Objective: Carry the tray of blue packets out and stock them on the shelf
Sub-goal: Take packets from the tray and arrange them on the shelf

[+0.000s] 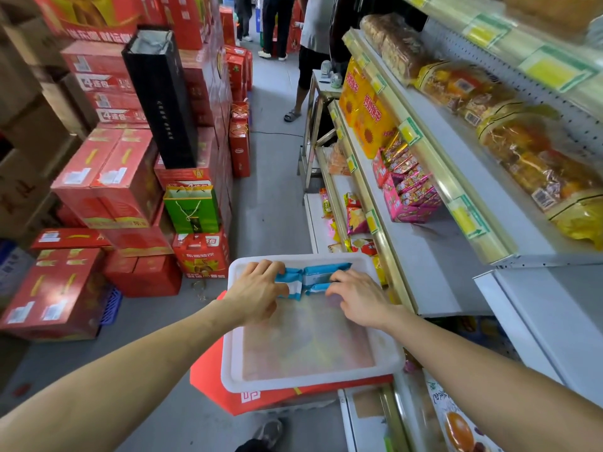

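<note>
A white plastic tray (313, 380) rests on a red box in the aisle, beside the shelf unit. A few blue packets (318, 277) lie bunched at the tray's far end; most of the tray floor is bare. My left hand (257, 293) grips the packets from the left, thumb under and fingers curled over them. From the right, my right hand (357, 296) closes its curled fingers on the same bunch. A grey shelf board (421, 265) to the right has a bare stretch near the pink snack boxes.
Red gift cartons (107, 187) and a green bag (192, 210) are stacked along the aisle's left side. The red box (261, 399) holds the tray up. Shelves on the right carry bread, orange boxes (368, 115) and pink boxes (408, 197). People stand (310, 53) farther down the aisle.
</note>
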Demonstrator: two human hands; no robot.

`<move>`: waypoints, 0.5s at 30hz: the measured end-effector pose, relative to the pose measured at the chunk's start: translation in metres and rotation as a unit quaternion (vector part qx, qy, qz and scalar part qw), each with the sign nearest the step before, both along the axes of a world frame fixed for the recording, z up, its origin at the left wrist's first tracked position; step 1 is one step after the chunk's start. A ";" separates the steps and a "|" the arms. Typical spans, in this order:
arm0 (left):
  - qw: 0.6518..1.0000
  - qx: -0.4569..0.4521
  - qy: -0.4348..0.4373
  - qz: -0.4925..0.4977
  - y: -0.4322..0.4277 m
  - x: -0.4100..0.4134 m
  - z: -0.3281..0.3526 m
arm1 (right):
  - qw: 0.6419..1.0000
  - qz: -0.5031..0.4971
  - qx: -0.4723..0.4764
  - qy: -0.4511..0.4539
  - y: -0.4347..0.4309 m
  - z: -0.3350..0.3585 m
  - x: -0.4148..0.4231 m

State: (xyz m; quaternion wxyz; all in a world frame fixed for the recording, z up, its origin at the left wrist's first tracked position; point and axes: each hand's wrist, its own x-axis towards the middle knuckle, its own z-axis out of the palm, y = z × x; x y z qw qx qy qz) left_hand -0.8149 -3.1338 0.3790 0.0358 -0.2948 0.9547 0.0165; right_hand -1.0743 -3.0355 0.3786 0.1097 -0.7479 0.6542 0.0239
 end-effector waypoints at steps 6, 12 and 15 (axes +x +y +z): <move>0.999 -0.023 -0.022 -0.020 -0.004 -0.001 -0.006 | 1.000 -0.005 0.002 -0.002 0.005 -0.002 -0.001; 0.994 0.031 -0.096 -0.037 -0.009 -0.011 -0.016 | 0.999 0.011 0.011 0.028 0.006 -0.006 0.000; 0.991 0.084 -0.104 -0.011 -0.007 -0.019 -0.018 | 0.999 0.014 0.012 0.048 0.004 -0.005 0.002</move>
